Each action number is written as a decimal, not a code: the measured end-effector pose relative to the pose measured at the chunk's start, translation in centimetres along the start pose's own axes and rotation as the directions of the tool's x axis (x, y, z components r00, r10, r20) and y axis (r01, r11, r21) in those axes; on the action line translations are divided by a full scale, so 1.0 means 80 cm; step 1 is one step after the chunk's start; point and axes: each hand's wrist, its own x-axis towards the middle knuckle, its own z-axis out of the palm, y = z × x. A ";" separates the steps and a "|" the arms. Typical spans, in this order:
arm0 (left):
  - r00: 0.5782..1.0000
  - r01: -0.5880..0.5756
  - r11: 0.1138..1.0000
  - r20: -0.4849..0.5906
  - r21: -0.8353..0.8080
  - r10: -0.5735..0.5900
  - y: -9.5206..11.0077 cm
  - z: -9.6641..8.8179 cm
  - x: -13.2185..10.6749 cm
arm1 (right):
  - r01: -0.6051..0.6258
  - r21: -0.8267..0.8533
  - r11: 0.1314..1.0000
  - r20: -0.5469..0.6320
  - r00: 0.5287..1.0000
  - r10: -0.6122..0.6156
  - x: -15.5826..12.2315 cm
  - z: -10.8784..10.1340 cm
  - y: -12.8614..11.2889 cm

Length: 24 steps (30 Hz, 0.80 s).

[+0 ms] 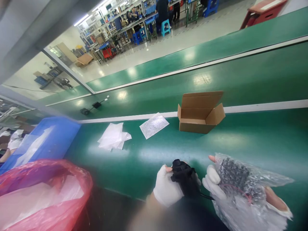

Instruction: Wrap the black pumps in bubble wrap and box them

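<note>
My left hand [168, 189], in a white glove with a bare fingertip showing, is closed round a black bundle [184, 175] that looks like a coiled cable. A thin black lead runs from it toward the right. My right hand [214, 183], also gloved, grips a clear bubble-wrap bag [235, 176] with something dark inside; the plastic covers much of that hand. Beyond both hands, an open cardboard box [196, 125] stands with its flaps up. A flat bubble-wrap pouch [154, 125] lies left of the box, and several white plastic bags [114, 136] lie farther left.
The green work surface [144, 163] has a white strip along its middle. At left are a blue bin [69, 128] and a pink plastic bag [79, 173] holding white sheets. A black corded item [96, 105] lies beyond the strip. People and stools are in the background.
</note>
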 end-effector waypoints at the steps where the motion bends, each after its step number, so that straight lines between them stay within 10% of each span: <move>1: 0.999 -0.032 0.999 0.003 0.002 0.032 -0.002 0.000 -0.001 | -0.012 -0.013 1.000 -0.004 1.000 0.011 -0.001 0.003 0.000; 7: 0.978 -0.210 0.925 0.067 0.318 0.199 -0.005 -0.015 -0.004 | -0.082 -0.010 0.997 0.006 0.997 0.082 0.000 0.000 0.013; 13: 0.972 -0.131 0.814 0.234 0.566 -0.006 0.026 -0.032 -0.012 | -0.124 -0.038 0.992 0.015 0.992 0.125 0.007 -0.012 0.019; 24: 0.995 -0.068 0.215 0.050 0.974 0.087 0.032 -0.050 -0.023 | -0.078 -0.003 0.997 -0.050 0.996 0.078 0.031 -0.014 0.065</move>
